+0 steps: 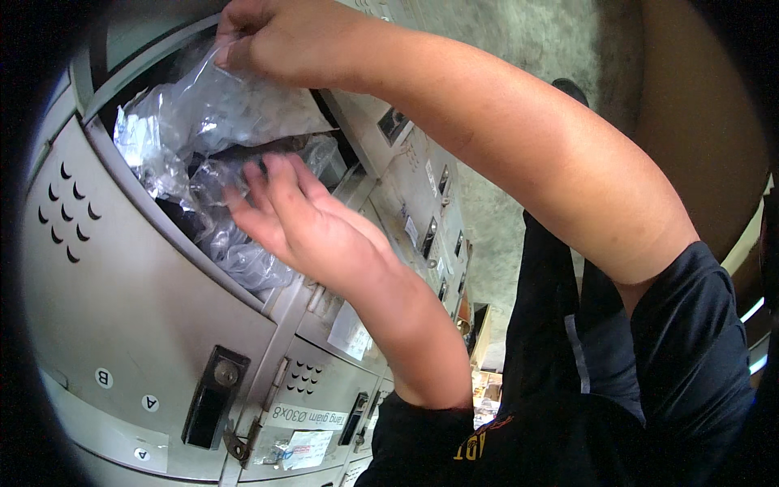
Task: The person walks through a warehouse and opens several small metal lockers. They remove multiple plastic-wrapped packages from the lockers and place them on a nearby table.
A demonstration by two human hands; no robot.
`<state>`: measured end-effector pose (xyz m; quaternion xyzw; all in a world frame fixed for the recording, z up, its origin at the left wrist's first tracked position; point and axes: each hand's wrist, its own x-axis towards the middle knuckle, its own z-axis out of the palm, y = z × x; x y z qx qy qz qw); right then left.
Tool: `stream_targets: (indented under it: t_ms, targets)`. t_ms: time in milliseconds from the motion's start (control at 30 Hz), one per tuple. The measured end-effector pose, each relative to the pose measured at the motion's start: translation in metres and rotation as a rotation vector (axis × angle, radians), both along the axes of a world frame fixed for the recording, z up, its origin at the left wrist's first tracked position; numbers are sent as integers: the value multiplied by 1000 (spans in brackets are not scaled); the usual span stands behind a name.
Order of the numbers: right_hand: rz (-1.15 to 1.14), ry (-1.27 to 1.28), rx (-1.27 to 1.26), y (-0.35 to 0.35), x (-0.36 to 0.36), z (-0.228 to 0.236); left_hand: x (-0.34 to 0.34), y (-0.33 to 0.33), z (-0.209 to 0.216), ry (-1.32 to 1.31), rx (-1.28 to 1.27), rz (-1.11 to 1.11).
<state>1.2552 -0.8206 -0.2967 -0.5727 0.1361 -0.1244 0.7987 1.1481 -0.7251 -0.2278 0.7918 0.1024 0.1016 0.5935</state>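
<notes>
A bundle of crumpled clear plastic bags fills an open compartment of a grey metal locker. At the top of the compartment, my right hand pinches the upper edge of one clear bag between its fingers. Lower down, my left hand lies flat against the bags with its fingers spread, pressing on the plastic at the compartment's mouth and gripping nothing. Whatever is inside the bags is too blurred by the plastic to tell.
The compartment's grey door hangs open at the left, with vent slots and a dark lock plate. More closed locker doors with labels and locks run off to the right. A concrete floor lies beyond.
</notes>
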Motion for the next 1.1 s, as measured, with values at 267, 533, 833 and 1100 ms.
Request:
stream_targets:
  t_ms: [267, 533, 833, 1100]
  targets:
    - [195, 17, 327, -20, -22, -17, 51, -23, -1, 48, -60, -113]
    - [294, -122, -131, -27, -73, -3, 36, -26, -6, 2, 46, 163]
    - [235, -220, -219, -37, -129, 20, -23, -20, -1, -27, 69, 372]
    - [121, -128, -185, -26, -264, 64, -126, 31, 16, 113, 469, 196]
